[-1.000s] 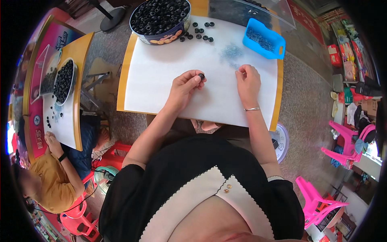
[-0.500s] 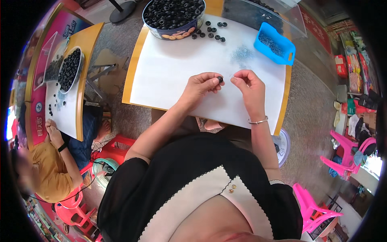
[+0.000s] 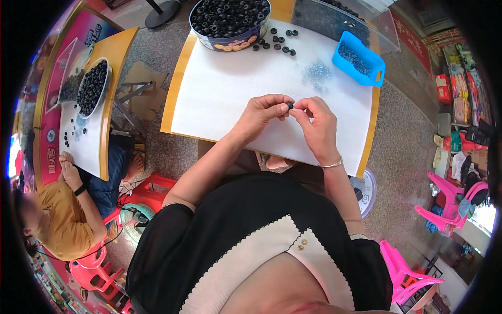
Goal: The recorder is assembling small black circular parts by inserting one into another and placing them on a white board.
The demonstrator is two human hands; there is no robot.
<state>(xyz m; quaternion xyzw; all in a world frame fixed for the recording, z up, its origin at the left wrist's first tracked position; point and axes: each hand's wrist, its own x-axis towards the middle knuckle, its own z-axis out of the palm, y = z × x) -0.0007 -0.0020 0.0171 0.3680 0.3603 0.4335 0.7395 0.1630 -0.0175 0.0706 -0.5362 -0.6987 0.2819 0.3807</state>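
Observation:
Between the thumb and fingers of my left hand (image 3: pixel 267 112) is a small round black ring-shaped piece (image 3: pixel 289 105). My right hand (image 3: pixel 317 123) is pinched closed with its fingertips against that piece; anything tiny between them is too small to make out. Both hands are above the white tabletop (image 3: pixel 219 99). Several loose black pieces (image 3: pixel 286 49) lie farther off, beside a tin (image 3: pixel 230 45) heaped with more of them. Right of these, tiny clear-blue bits (image 3: pixel 316 73) are scattered on the white surface. A blue tray (image 3: pixel 376 78) holds more such bits.
A clear plastic bin (image 3: pixel 340 23) with dark pieces stands at the table's far edge. To the left, another person (image 3: pixel 73 220) sits at a second table with a bowl (image 3: pixel 109 78) of black pieces. Pink chairs (image 3: pixel 402 275) and stocked shelves are on the right.
My right hand has moved left, bringing its fingertips up to the black piece in my left hand. The view has shifted slightly.

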